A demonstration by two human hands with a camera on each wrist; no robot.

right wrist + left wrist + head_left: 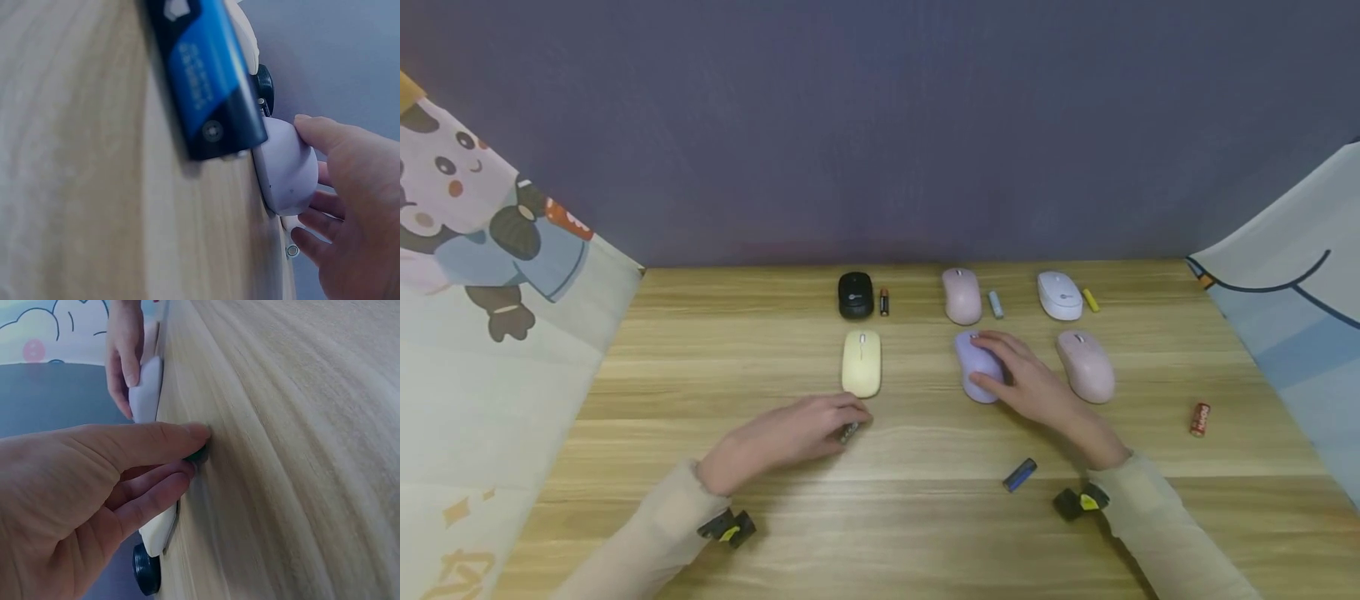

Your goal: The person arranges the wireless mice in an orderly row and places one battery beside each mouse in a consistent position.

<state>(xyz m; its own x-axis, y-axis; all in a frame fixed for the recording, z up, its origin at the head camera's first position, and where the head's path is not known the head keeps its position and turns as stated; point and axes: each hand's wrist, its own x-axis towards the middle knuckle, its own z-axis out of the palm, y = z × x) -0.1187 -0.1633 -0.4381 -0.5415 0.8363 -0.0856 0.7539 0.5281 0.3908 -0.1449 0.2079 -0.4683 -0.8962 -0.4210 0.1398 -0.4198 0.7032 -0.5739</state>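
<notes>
My left hand pinches a small battery between thumb and fingers, low over the wooden table, just in front of a pale yellow mouse. Only a green bit of that battery shows in the left wrist view; the fingers hide most of it. My right hand holds a purple mouse on the table, thumb on its near side and fingers over its front. In the right wrist view, the thumb and fingers lie around the purple mouse. A blue and black battery lies nearer the front.
Along the back are a black mouse beside a black battery, a pink mouse beside a light blue battery, and a white mouse beside a yellow battery. Another pink mouse and a red battery lie right.
</notes>
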